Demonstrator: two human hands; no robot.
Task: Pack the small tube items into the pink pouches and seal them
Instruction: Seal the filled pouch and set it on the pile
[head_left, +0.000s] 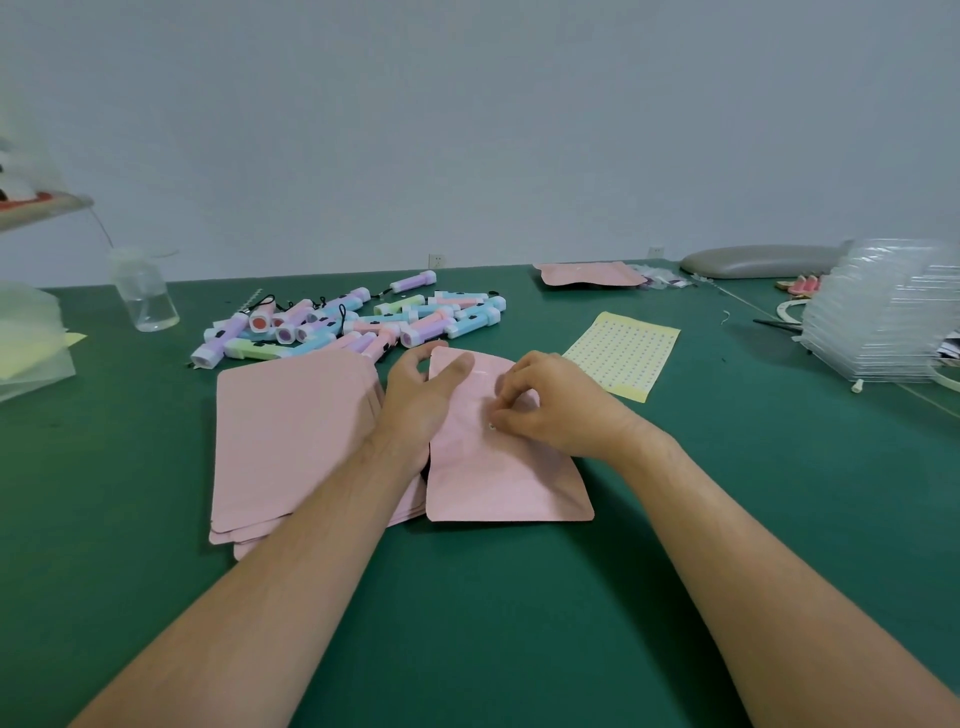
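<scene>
Bottle (145, 296), one, clear, stands far left of the pouch (498, 478) we hold on the table. Just left of the pouch lies one stack (291, 436) of pink pouches, its layers too close to count. Behind, roughly two dozen tubes (353, 322) lie heaped. Our left hand (421, 395) grips the pouch's top left edge; our right hand (556, 405) pinches a tiny dot (491, 426) on its face. Right of the pouch lies one sheet (623, 353) of dots, print too small to read; beyond, one spare pouch (587, 274).

A pouch (498, 483) lies on the table (519, 623). Just left of it sits a stack of pouches (291, 436); behind it, a heap of tubes (353, 322); behind-right, a sticker sheet (623, 353).
</scene>
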